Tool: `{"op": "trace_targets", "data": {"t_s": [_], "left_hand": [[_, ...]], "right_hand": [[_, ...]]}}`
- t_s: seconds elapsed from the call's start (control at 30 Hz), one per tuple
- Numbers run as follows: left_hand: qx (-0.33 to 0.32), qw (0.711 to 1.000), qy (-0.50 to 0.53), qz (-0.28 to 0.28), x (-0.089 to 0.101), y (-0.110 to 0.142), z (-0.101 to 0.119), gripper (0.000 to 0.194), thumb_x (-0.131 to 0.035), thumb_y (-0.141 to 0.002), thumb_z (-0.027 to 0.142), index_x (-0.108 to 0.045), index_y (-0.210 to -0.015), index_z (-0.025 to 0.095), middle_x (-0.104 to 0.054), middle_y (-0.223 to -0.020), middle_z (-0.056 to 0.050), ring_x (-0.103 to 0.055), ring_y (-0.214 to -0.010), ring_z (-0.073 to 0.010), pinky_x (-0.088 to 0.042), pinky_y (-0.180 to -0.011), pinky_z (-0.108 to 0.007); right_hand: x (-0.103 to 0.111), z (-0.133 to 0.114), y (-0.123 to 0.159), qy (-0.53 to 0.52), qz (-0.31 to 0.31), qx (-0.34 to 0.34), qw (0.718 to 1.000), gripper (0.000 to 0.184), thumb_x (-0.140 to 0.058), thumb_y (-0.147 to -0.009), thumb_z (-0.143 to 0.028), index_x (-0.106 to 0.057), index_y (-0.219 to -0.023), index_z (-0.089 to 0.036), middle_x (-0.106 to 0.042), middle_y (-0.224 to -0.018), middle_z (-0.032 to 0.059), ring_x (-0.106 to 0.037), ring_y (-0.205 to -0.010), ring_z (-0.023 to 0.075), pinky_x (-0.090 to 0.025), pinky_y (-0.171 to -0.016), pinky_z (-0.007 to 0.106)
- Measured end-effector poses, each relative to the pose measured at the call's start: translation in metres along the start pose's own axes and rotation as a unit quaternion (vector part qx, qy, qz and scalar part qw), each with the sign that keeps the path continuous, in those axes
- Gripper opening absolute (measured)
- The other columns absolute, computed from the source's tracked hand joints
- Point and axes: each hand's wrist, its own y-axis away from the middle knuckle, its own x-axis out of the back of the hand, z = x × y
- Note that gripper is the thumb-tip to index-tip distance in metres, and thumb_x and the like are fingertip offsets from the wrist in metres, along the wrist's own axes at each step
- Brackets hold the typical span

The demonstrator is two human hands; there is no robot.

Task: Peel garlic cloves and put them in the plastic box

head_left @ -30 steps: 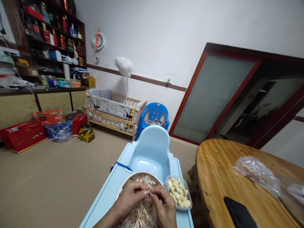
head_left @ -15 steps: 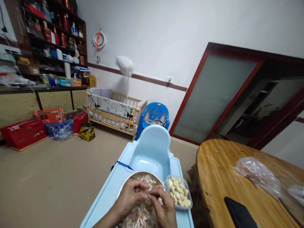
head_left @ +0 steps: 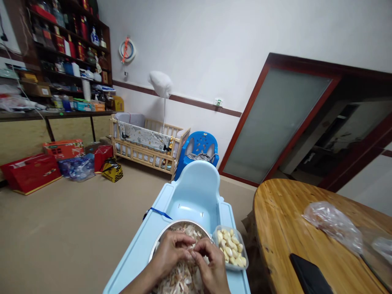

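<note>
Over a round metal bowl (head_left: 152, 250) heaped with papery garlic skins (head_left: 180, 279), my two hands meet fingertip to fingertip. My left hand (head_left: 171, 253) and my right hand (head_left: 210, 261) both pinch a small garlic clove (head_left: 192, 247), mostly hidden by the fingers. Just right of my right hand stands a clear plastic box (head_left: 241, 265) of peeled garlic cloves (head_left: 229, 245). Bowl and box rest on the tray of a light blue child's high chair (head_left: 128, 257).
A wooden table (head_left: 275, 220) on the right bears a black phone (head_left: 309, 273) and a clear plastic bag (head_left: 333, 224). Beyond the high chair are a blue plastic chair (head_left: 202, 143) and a wooden crib (head_left: 143, 155). Red bags (head_left: 33, 173) sit on the floor at left.
My fingers shift slightly at the pinch, and both hands stay over the bowl. The box of peeled cloves has not moved.
</note>
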Motion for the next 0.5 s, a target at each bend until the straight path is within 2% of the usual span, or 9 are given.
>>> {"op": "trace_targets", "data": {"t_s": [0.2,0.37,0.5], "left_hand": [[-0.041,0.998,-0.045,-0.011,-0.003,0.001,0.003,0.023,-0.064,-0.052,0.004,-0.077,-0.065,0.019,-0.068,-0.061,-0.002,-0.057,-0.066,-0.0203,-0.041,-0.064,-0.027],[-0.027,0.999,-0.018,0.007,-0.004,-0.001,-0.002,0.025,-0.062,-0.049,0.001,-0.076,-0.062,0.018,-0.067,-0.062,-0.002,-0.057,-0.064,-0.0193,-0.042,-0.061,-0.025],[-0.013,1.000,0.021,0.020,-0.004,-0.004,-0.011,0.024,-0.064,-0.049,0.005,-0.075,-0.068,0.016,-0.069,-0.066,-0.003,-0.059,-0.062,-0.0189,-0.045,-0.063,-0.028]], "right_hand": [[-0.002,0.006,0.000,0.041,0.009,0.011,0.999,0.015,-0.048,-0.073,-0.010,-0.051,-0.063,-0.020,-0.056,-0.059,-0.0023,-0.054,-0.056,0.0130,-0.040,-0.054,0.020],[-0.007,0.010,0.003,0.056,0.024,0.007,0.998,0.017,-0.047,-0.078,-0.011,-0.051,-0.065,-0.021,-0.055,-0.061,-0.0019,-0.055,-0.057,0.0133,-0.041,-0.055,0.021],[-0.010,0.007,0.003,0.033,0.060,0.002,0.998,0.016,-0.048,-0.079,-0.010,-0.054,-0.069,-0.021,-0.059,-0.066,-0.0010,-0.058,-0.063,0.0140,-0.045,-0.061,0.022]]}}
